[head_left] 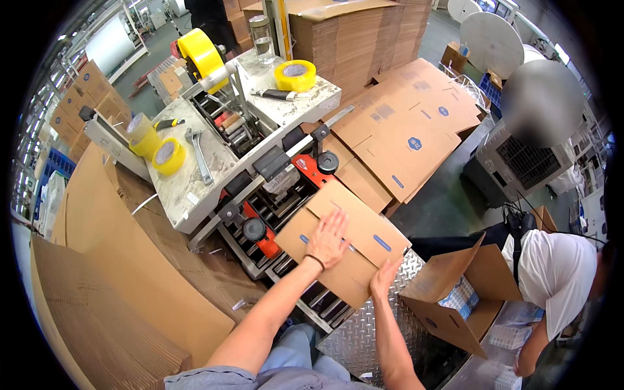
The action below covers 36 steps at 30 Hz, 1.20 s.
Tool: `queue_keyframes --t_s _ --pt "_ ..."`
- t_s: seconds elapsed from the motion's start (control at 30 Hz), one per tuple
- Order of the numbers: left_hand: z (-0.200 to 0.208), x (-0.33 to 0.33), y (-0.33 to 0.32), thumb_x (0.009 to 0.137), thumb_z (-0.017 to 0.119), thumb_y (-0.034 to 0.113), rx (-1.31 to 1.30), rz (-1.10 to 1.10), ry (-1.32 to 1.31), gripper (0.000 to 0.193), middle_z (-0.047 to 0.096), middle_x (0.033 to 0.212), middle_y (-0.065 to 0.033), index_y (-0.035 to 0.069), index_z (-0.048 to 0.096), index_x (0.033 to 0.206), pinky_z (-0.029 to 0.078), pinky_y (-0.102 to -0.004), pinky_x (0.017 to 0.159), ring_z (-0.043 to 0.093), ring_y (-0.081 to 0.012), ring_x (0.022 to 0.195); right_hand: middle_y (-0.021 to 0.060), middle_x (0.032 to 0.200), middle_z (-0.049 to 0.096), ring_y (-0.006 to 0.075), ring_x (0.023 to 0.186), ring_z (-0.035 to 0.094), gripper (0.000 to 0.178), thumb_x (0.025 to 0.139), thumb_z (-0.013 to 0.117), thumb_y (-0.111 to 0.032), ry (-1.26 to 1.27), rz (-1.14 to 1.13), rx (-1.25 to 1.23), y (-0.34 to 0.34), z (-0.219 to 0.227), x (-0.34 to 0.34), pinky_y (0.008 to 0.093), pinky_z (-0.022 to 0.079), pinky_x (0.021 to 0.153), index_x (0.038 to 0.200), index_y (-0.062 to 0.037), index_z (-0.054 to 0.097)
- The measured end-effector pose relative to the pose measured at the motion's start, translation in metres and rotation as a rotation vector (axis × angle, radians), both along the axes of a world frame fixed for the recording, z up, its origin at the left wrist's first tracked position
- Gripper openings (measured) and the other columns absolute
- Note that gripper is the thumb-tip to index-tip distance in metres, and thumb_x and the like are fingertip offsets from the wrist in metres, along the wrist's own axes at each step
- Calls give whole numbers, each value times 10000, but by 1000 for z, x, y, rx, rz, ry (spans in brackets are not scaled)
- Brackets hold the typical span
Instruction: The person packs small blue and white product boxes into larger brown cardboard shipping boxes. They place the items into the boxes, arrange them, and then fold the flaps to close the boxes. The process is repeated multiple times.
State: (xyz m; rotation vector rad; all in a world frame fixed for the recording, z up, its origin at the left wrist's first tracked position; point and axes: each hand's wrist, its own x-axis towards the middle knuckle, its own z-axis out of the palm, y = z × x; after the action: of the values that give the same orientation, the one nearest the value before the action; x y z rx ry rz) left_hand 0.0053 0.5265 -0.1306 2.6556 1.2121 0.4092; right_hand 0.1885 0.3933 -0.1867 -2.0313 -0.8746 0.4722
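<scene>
A cardboard box (354,218) with its top flaps folded down lies on the roller conveyor (318,302), at the near end of a carton-taping machine (273,162). My left hand (328,244) rests flat on the top flaps, fingers stretched out, a dark band round the wrist. At the box's near right edge, my right hand (385,278) is closed against the side, its fingers close together along the edge. Part of its grip is hidden by the hand itself. Orange-red guides (313,170) with black knobs flank the rollers ahead of the box.
Tape rolls (295,75), a wrench (199,156) and a knife (276,95) lie on the machine's side tables. Flat cartons (403,123) are stacked beyond. At right, a person in a white shirt (552,266) bends beside an open box (448,279) holding blue-and-white packs. Cardboard sheets (97,305) stand at left.
</scene>
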Motion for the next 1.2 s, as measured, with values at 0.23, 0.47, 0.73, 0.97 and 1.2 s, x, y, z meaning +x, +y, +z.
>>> queue_keyframes --t_s 0.23,0.47,0.73,0.97,1.2 --pt "11 -58 75 993 435 388 18 86 85 694 233 1612 -171 -12 255 1531 117 -457 1229 170 -289 1510 338 1464 320 467 1333 374 646 1025 445 -164 129 -8 -7 92 14 -61 479 302 1124 1551 -2 108" --pt "-25 4 42 1026 382 387 -258 156 -156 671 255 1595 -214 -51 257 1519 129 -417 1226 212 -302 1497 324 1452 327 466 1314 395 770 995 550 -246 46 159 185 121 -8 -86 474 330 1117 1557 -22 73" --pt "-59 15 -244 999 583 279 -946 237 -686 326 732 1070 -90 51 680 1211 532 -285 860 680 -136 985 245 1079 660 388 996 645 504 999 467 -404 259 524 -200 -215 -75 -44 460 488 905 1220 37 571" --pt "130 -100 -331 947 634 252 -229 263 -607 210 711 896 -131 80 745 990 546 -367 728 688 -273 804 235 957 715 385 965 692 425 878 611 -371 -35 769 -778 -511 -233 58 468 537 853 1076 -8 706" --pt "427 -212 -368 815 693 106 819 592 44 218 669 924 -72 116 703 1032 521 -399 747 615 -290 880 179 1007 718 310 943 697 499 817 734 -364 50 789 -535 -495 -134 14 393 545 853 1150 1 661"
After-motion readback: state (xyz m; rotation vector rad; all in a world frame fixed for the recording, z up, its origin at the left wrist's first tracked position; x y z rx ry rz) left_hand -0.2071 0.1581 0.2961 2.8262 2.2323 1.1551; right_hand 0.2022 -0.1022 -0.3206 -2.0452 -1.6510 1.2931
